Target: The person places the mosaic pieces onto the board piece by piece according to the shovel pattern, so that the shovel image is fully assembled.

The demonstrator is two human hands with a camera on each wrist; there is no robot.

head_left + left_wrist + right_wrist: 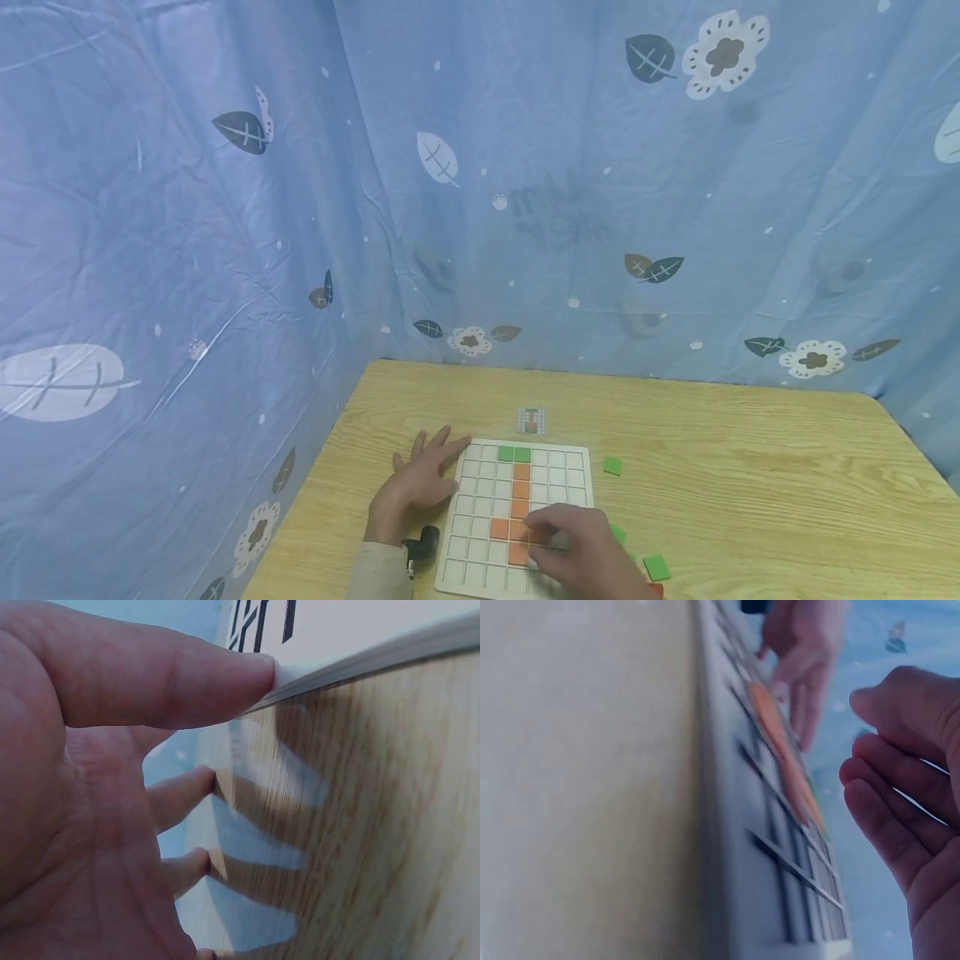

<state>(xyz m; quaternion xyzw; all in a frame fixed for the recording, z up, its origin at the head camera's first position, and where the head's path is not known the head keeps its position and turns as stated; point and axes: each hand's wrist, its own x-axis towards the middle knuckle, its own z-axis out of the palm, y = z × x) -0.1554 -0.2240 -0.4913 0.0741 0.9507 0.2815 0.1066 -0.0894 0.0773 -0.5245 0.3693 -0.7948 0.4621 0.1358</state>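
A white grid board (464,527) lies on the wooden table. Two green tiles (513,454) sit side by side in its top row. Below them a column of orange tiles (521,490) runs down, with another orange tile (499,528) to its left low on the board. My left hand (420,479) spreads its fingers on the table, its thumb (225,686) touching the board's left edge. Over the lower right of the board hovers my right hand (581,546), fingertips close above the orange tiles. In the right wrist view its thumb and fingers are loosely bent, with nothing between them.
A small card (532,421) with a printed grid picture lies beyond the board. Loose green tiles (612,466) are scattered to the right, with a red piece (657,590) partly behind the right hand. Blue patterned curtains (525,167) surround the table.
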